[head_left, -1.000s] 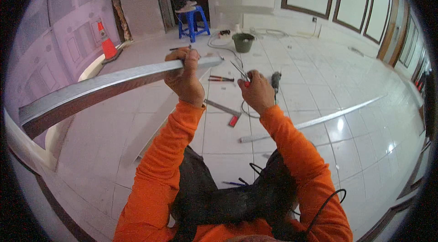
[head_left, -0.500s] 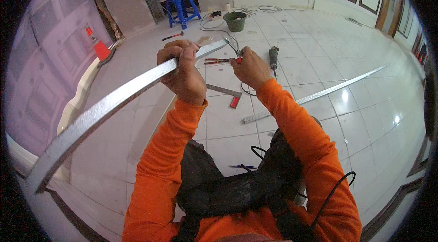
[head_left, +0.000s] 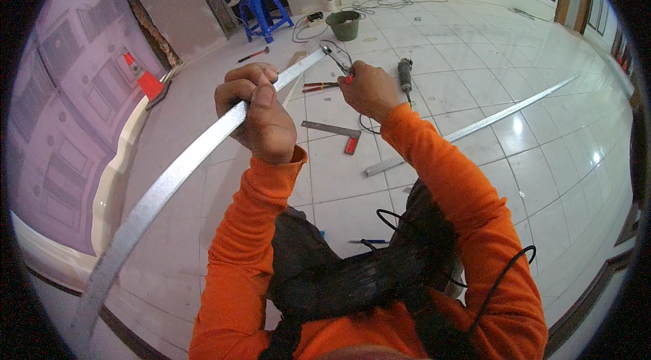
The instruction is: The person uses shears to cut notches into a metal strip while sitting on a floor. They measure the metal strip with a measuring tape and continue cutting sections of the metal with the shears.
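Note:
My left hand [head_left: 256, 110] grips a long grey metal profile strip [head_left: 163, 187] that runs from the lower left up to its far end near the middle top. My right hand [head_left: 369, 90] holds red-handled snips [head_left: 337, 61], whose blades sit at the far end of the strip. Both arms wear orange sleeves. A dark tool pouch with black cables hangs in front of my body.
On the white tiled floor lie a try square with a red handle [head_left: 337, 133], a second long metal strip [head_left: 475, 126], a power tool [head_left: 405, 73], a green bucket [head_left: 343, 24], a blue stool [head_left: 262, 10] and an orange cone [head_left: 146, 82]. A purple panelled wall stands left.
The view has tilted down and the strip has swung, so its near end now points toward the lower left. My hands keep their hold on the strip and the snips.

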The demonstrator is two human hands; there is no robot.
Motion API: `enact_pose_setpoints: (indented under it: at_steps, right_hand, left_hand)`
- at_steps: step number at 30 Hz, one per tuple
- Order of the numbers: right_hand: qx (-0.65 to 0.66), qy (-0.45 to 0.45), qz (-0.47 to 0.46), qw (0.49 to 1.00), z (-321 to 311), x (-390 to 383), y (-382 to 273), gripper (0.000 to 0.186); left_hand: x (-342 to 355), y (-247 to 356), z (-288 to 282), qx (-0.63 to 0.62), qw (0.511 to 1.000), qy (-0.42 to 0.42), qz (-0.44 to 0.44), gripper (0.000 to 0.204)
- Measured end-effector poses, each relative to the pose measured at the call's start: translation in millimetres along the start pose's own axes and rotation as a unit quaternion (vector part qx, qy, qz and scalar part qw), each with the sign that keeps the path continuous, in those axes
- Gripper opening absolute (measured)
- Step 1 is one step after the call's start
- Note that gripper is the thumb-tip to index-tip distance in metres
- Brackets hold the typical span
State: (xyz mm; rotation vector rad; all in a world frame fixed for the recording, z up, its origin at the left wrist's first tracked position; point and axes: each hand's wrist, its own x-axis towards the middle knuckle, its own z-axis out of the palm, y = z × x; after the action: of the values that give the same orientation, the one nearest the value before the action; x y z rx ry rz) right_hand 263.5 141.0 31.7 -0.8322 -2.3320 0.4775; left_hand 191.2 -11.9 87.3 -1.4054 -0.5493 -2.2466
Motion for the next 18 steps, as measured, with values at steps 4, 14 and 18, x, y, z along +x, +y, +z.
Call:
enact_pose_setpoints:
  at_steps: [4,14,18]
  right_hand:
    - [0.029,-0.026,-0.005,0.999,-5,-5,-4,0.036]
    - [0.093,-0.026,0.0,0.995,12,-2,1,0.038]
    - [0.122,0.028,-0.011,0.992,18,-2,5,0.038]
  left_hand:
    - [11,1,-9,-0.025,0.999,0.016,-0.024,0.012]
    - [7,-5,-12,-0.044,0.998,0.022,-0.038,0.012]
    - [0,-7,-4,-0.03,0.999,0.006,-0.019,0.014]
